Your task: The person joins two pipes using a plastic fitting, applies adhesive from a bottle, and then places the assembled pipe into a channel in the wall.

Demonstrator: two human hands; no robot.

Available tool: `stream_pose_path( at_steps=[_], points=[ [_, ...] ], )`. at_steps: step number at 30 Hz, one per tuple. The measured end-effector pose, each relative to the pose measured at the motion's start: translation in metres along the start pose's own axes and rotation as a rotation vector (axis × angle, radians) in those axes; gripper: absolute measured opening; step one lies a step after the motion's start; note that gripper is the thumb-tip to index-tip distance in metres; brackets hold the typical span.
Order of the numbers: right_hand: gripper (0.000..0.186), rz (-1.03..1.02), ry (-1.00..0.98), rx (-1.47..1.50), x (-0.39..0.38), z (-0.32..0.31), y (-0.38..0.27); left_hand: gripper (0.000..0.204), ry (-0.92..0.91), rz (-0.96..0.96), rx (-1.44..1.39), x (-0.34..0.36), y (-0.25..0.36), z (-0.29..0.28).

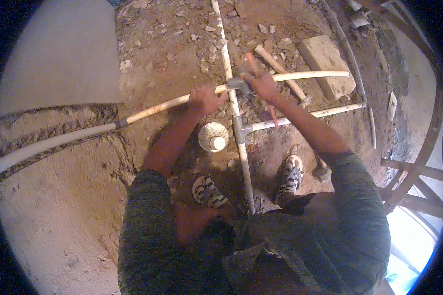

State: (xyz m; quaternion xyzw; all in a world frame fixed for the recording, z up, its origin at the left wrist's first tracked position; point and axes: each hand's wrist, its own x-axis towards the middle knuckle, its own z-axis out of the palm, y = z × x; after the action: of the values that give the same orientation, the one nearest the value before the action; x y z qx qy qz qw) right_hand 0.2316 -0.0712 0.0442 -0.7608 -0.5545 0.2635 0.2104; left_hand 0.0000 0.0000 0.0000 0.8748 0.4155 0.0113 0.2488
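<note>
My left hand (205,100) is wrapped round a long pale plastic pipe (160,107), just left of a grey pipe fitting (235,84). My right hand (263,86) is closed at the fitting's right side, its fingers partly blurred. Another pale pipe piece (312,75) sticks out to the right beyond that hand. Under the fitting runs a white pipe (225,53), crossing from far to near. A grey tee (238,129) joins it to a side branch (325,113). A white container with a white cap (213,137) stands below my left hand.
A wooden-handled hammer (283,73) lies beside a stone block (327,66). Something orange-red (272,116) shows partly under my right arm. Rubble (170,29) covers the far ground. A grey pipe (54,142) runs along a wall groove at left. Wooden beams (421,162) stand at right.
</note>
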Motion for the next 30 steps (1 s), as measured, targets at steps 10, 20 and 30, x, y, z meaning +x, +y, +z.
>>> stream_pose_path(
  at_steps=[10, 20, 30],
  points=[
    [0.054, 0.385, 0.15, -0.006, -0.026, -0.136, 0.11, 0.041, 0.406, 0.215, 0.102, -0.003, -0.027, 0.031],
    [0.059, 0.544, 0.226, -0.252, -0.078, -0.152, 0.17, 0.038, 0.426, 0.341, 0.188, 0.011, -0.019, 0.018],
    [0.05, 0.459, 0.242, -0.141, -0.123, -0.163, 0.163, 0.049, 0.206, 0.166, 0.182, 0.01, 0.031, 0.004]
  ],
)
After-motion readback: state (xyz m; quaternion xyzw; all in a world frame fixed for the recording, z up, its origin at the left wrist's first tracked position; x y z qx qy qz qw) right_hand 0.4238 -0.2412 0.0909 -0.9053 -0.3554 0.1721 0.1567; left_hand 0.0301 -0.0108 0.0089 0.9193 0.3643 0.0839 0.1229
